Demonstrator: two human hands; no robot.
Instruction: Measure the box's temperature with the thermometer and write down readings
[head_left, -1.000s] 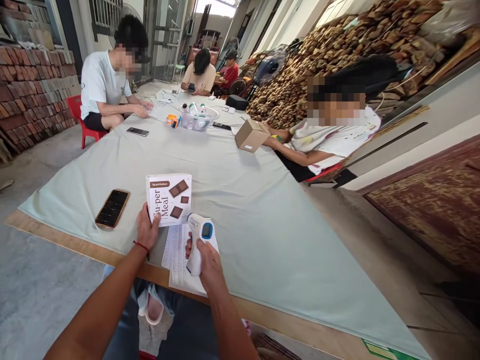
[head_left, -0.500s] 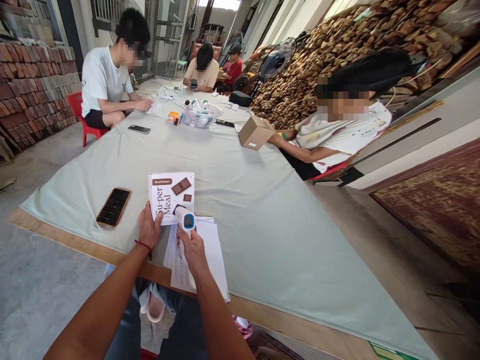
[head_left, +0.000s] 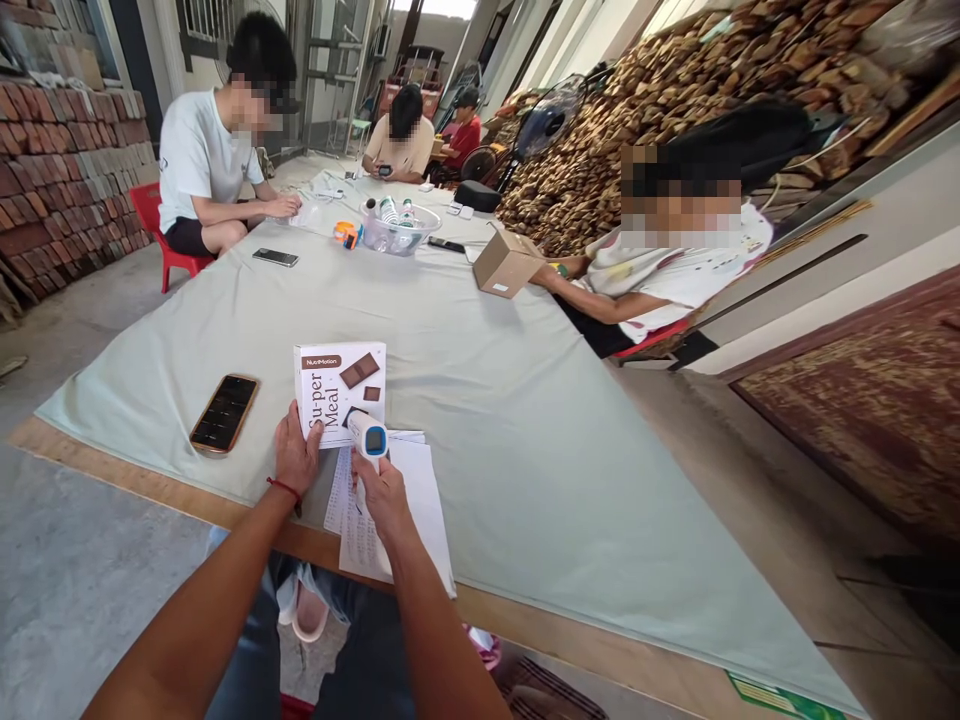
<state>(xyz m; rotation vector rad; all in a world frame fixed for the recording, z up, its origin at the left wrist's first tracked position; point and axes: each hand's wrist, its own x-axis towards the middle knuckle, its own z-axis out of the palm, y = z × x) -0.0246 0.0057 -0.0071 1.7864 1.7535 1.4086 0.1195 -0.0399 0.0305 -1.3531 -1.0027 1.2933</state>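
Observation:
My left hand (head_left: 298,448) grips the lower left edge of a white box (head_left: 363,347) printed "Su-per Meal" with brown chocolate pieces, its thumb on the front face. Closed round the handle of a white infrared thermometer (head_left: 369,436) is my right hand (head_left: 384,493). The thermometer has a blue-rimmed screen facing me and covers the box's lower right corner; whether the two touch I cannot tell. Under my right hand lie sheets of paper (head_left: 424,500), some with handwriting or print. To the left of my left hand is a dark-screened phone (head_left: 225,413) in an orange-brown case.
A cloth-covered table (head_left: 540,480) spreads ahead. Farther off are another phone (head_left: 275,258), an orange object (head_left: 346,234), a clear basin (head_left: 427,222) of bottles and a cardboard box (head_left: 508,264) at a co-worker's hands. Several people sit around the table.
The whole view has shifted slightly. My hands keep their hold on the box and the thermometer, with hardly any movement between them.

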